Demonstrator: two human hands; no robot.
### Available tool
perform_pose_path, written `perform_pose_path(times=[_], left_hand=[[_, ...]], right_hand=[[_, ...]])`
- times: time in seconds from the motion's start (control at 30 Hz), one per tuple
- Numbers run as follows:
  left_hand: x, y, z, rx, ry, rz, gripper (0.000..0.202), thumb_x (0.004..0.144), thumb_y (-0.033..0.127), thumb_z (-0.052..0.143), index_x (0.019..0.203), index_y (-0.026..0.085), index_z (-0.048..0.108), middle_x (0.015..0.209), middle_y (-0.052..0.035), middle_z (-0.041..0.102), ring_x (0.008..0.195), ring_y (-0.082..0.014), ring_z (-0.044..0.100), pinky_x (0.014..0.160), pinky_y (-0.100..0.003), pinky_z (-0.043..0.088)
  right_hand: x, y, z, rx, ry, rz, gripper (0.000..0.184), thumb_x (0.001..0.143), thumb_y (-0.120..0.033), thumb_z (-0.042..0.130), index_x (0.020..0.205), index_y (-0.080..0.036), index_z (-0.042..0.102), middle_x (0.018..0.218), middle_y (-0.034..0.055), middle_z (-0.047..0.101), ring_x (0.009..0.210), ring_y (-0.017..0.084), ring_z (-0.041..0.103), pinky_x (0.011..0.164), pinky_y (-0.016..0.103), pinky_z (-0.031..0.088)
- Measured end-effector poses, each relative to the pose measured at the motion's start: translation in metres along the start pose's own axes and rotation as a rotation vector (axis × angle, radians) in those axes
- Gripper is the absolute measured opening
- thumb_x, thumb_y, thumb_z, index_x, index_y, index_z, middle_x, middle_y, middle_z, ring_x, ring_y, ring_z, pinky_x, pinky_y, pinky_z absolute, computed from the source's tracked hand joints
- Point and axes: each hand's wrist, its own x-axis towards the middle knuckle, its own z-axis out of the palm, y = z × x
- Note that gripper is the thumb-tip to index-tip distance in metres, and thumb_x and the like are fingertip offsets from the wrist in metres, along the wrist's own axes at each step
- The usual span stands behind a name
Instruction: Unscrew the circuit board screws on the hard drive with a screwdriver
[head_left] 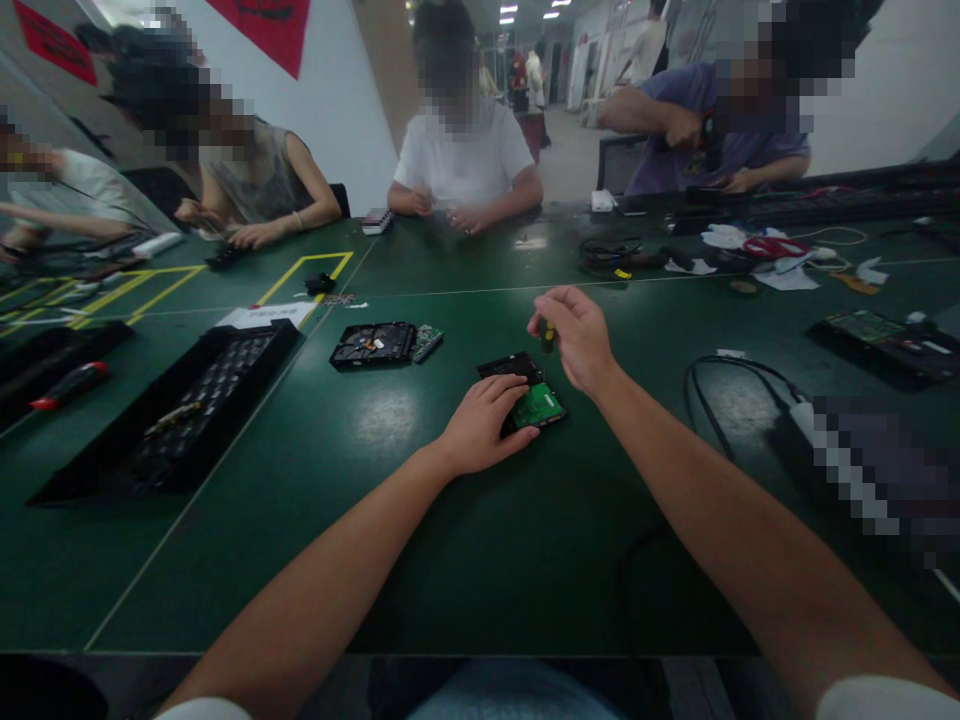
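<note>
A hard drive [541, 404] with a green circuit board lies on the table in front of me. My left hand [487, 420] rests across its left part, fingers over the top and thumb along the near edge, holding it down. Just above the drive, my right hand [576, 335] is closed on a small screwdriver with a dark and yellow handle [547, 337]; its tip is hard to make out. Left of the drive sits another hard drive [373, 344], label side hidden, with a loose small circuit board [428, 342] touching or close to its right side.
A long black tray [255, 365] and a red-black screwdriver [71, 386] lie at left. Cables [705, 390], another drive [889, 340] and a blurred-out object [885, 460] are at right. Several people sit across the green table [360, 560].
</note>
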Motion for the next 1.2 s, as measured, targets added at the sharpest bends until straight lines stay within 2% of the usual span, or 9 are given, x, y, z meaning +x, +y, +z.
perform_pose_path(times=[0.13,0.33,0.53,0.77,0.9,1.03,1.2], left_hand=[[0.0001,-0.0003,-0.0001,-0.007,0.003,0.002,0.06,0.096,0.049,0.069,0.147,0.021,0.054,0.152,-0.0154,0.058,0.143,-0.0341,0.054,0.121,-0.057,0.044],[0.0002,-0.0004,0.0006,-0.005,0.002,-0.003,0.061,0.095,0.048,0.069,0.147,0.02,0.054,0.151,-0.0154,0.059,0.142,-0.0338,0.054,0.121,-0.057,0.044],[0.0003,-0.0003,0.0009,0.001,-0.002,-0.007,0.061,0.095,0.049,0.07,0.146,0.02,0.054,0.151,-0.0152,0.059,0.142,-0.0339,0.054,0.12,-0.056,0.044],[0.0002,-0.0017,0.0017,0.005,0.002,0.0,0.061,0.095,0.049,0.069,0.146,0.018,0.054,0.151,-0.0157,0.059,0.142,-0.0331,0.054,0.12,-0.054,0.044],[0.0003,-0.0019,0.0018,0.009,0.005,0.009,0.061,0.095,0.049,0.069,0.145,0.018,0.054,0.151,-0.0157,0.059,0.142,-0.0328,0.055,0.12,-0.054,0.045],[0.0001,-0.0015,0.0019,0.018,0.001,0.007,0.06,0.096,0.049,0.068,0.145,0.018,0.054,0.152,-0.0154,0.059,0.142,-0.0329,0.054,0.121,-0.054,0.044],[-0.0001,-0.002,0.0022,0.013,-0.002,-0.003,0.061,0.096,0.05,0.068,0.146,0.019,0.054,0.152,-0.0149,0.058,0.143,-0.0329,0.053,0.121,-0.054,0.043]], right_hand=[[-0.0006,-0.0012,0.0006,0.018,-0.002,0.002,0.031,0.084,-0.043,0.084,0.084,-0.025,0.057,0.067,-0.0058,0.064,0.062,0.013,0.064,0.063,0.026,0.05],[-0.0011,-0.0046,0.0002,0.07,-0.037,0.008,0.03,0.094,-0.051,0.069,0.082,-0.024,0.061,0.073,-0.0018,0.066,0.064,0.014,0.065,0.064,0.029,0.053],[0.0,-0.0014,0.0,0.137,-0.039,0.023,0.037,0.097,-0.056,0.061,0.079,-0.024,0.061,0.061,-0.0035,0.056,0.057,0.014,0.059,0.06,0.029,0.049],[-0.0022,-0.0024,0.0017,0.113,-0.018,0.021,0.032,0.091,-0.052,0.072,0.084,-0.027,0.053,0.063,-0.0066,0.057,0.058,0.014,0.059,0.06,0.028,0.049],[-0.0024,-0.003,0.0006,0.103,-0.03,0.021,0.028,0.092,-0.047,0.07,0.081,-0.025,0.057,0.069,-0.0039,0.063,0.062,0.014,0.063,0.062,0.028,0.051],[-0.0013,-0.0027,-0.0016,0.087,-0.044,0.02,0.029,0.094,-0.047,0.067,0.077,-0.024,0.062,0.068,-0.0032,0.061,0.062,0.013,0.062,0.063,0.027,0.05],[-0.0008,-0.002,-0.0005,0.014,-0.007,0.024,0.03,0.089,-0.05,0.076,0.081,-0.024,0.061,0.067,-0.0043,0.062,0.062,0.012,0.061,0.063,0.026,0.05]])
